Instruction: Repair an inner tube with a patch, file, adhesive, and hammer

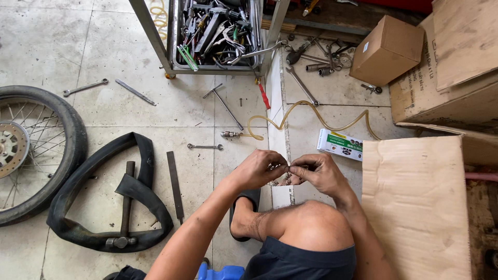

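Both hands meet above the tiled floor (129,52): the left hand (258,169) and right hand (317,171) each pinch a small metal piece (284,179), hard to make out, between closed fingertips. Just beyond them lies a slim white-and-green box (340,144), beside a flat cardboard sheet (415,207). A brown carton (386,50) sits further off, near a labelled cardboard box (441,96).
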